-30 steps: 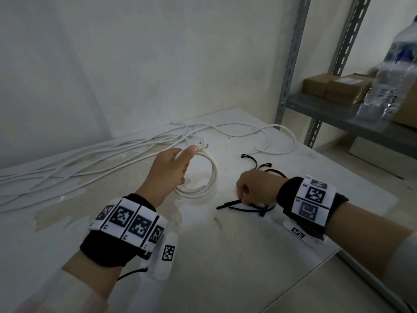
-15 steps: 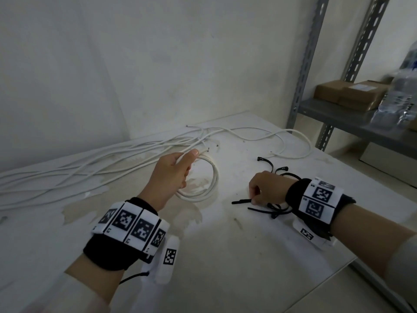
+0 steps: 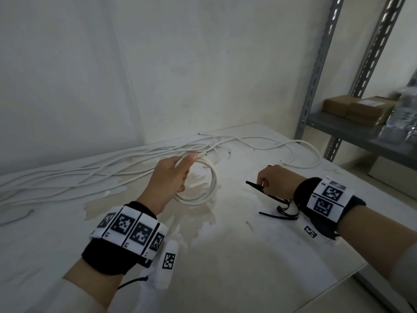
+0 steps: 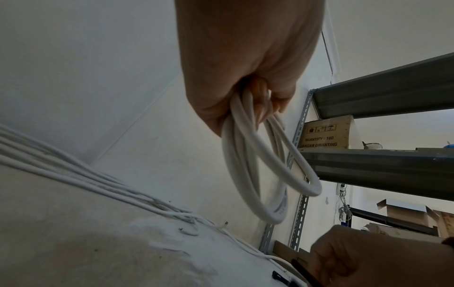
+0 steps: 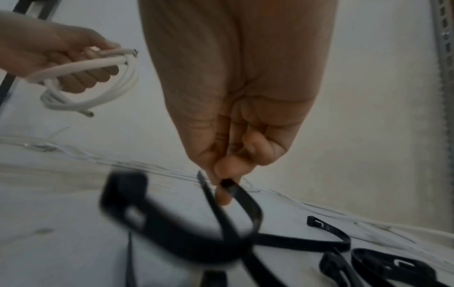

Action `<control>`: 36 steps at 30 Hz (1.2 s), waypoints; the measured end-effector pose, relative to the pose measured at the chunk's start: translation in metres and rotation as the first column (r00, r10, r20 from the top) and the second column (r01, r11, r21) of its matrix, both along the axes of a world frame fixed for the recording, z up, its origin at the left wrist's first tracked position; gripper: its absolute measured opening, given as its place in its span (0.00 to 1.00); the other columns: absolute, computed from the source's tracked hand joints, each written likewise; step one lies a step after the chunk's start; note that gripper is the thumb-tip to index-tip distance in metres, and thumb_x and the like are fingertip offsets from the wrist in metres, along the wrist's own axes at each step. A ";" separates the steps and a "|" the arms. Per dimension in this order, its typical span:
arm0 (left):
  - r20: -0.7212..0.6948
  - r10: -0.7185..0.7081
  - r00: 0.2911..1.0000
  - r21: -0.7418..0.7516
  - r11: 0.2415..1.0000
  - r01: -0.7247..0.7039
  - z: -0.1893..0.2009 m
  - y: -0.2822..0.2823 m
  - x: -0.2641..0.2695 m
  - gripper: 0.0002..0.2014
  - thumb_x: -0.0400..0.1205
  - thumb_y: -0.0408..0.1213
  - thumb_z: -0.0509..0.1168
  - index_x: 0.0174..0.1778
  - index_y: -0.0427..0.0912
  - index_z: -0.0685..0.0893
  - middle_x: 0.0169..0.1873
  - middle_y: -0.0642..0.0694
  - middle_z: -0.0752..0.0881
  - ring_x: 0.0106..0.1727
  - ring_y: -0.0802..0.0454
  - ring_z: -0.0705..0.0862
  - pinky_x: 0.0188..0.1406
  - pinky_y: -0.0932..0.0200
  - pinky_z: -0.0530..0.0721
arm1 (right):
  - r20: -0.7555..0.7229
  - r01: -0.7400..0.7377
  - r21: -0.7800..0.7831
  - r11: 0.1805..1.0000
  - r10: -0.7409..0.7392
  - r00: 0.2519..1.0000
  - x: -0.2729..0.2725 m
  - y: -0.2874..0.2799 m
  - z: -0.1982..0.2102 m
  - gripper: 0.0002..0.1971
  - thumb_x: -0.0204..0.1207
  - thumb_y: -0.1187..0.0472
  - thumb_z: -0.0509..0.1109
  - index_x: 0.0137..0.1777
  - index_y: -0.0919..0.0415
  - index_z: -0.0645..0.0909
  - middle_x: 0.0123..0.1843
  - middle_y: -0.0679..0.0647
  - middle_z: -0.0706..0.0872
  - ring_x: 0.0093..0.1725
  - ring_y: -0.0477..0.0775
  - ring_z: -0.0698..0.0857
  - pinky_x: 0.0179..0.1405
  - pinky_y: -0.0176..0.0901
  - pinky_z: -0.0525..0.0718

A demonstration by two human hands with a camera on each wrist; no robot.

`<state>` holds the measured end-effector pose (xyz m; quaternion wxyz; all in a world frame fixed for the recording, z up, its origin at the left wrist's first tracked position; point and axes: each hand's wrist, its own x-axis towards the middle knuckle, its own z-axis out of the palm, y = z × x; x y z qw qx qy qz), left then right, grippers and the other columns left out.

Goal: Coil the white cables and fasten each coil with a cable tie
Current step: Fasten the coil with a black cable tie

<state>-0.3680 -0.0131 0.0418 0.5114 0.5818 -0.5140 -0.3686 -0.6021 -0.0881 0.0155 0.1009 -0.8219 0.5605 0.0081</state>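
While the left hand [image 3: 168, 177] grips one finished coil [image 3: 204, 181] at the frame's centre, the right hand's [image 3: 276, 180] fingers [image 5: 228, 167] pinch a black cable tie [image 5: 243, 196], so fastening remains, and the loose white cables [image 3: 90, 175] at left wait uncoiled.

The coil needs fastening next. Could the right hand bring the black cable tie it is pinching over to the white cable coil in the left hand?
Probably yes. Only bare white tabletop lies between the right hand and the white cable coil, which the left hand holds.
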 end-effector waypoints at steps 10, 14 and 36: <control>-0.009 0.029 1.000 -0.014 0.999 -0.029 0.002 0.006 0.015 0.22 0.82 0.44 0.62 0.23 0.43 0.66 0.12 0.58 0.64 0.16 0.60 0.61 0.18 0.67 0.64 | 0.365 0.067 -0.147 0.987 -0.009 0.931 0.009 0.009 0.029 0.05 0.72 0.65 0.68 0.46 0.60 0.75 0.41 0.53 0.79 0.40 0.54 0.78 0.38 0.39 0.73; -0.051 0.057 0.997 -0.036 0.998 -0.059 0.005 0.005 0.022 0.21 0.82 0.44 0.63 0.23 0.43 0.67 0.13 0.57 0.65 0.16 0.58 0.62 0.18 0.66 0.64 | 0.675 0.054 -0.110 0.992 0.035 0.737 0.031 0.018 0.056 0.10 0.70 0.71 0.68 0.47 0.58 0.74 0.32 0.53 0.79 0.25 0.48 0.81 0.26 0.38 0.78; -0.111 0.328 0.938 -0.069 0.939 -0.337 0.004 0.016 0.084 0.19 0.81 0.43 0.64 0.24 0.42 0.71 0.22 0.48 0.68 0.24 0.53 0.66 0.26 0.59 0.68 | 0.956 -0.419 0.004 0.908 0.119 0.266 0.135 0.056 0.059 0.12 0.75 0.76 0.65 0.33 0.63 0.79 0.23 0.50 0.82 0.23 0.47 0.84 0.24 0.34 0.82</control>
